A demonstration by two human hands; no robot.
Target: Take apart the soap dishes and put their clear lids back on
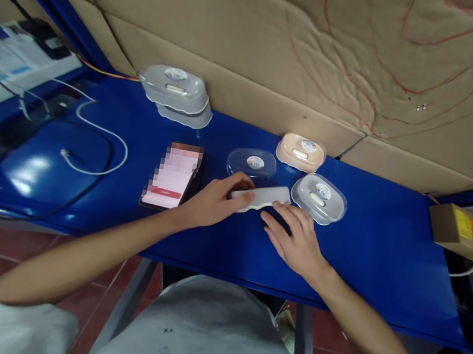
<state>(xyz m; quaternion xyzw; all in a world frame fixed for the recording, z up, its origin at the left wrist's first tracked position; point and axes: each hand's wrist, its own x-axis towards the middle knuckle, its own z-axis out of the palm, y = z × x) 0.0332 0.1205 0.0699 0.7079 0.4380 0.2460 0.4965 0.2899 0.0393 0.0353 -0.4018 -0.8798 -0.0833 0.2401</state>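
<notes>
A whitish plastic box (267, 197) with a wavy rim is tipped on its side above the blue table. My left hand (218, 199) is closed around its left end, thumb on the near face. At the box's right end, my right hand (297, 236) touches the wavy rim with its fingertips; its fingers are apart and the thumb is off the box. Just behind lies a clear lid (239, 159) with a round sticker. A white lidded box (330, 207) stands right of my hands, and a peach lidded box (290, 145) farther back.
Two stacked boxes (184, 108) stand at the back left against the cardboard wall (244, 32). A phone (173, 175) lies left of my left hand. White and black cables (125, 148) cross the table's left end. A small cardboard carton (451, 230) sits at the right edge.
</notes>
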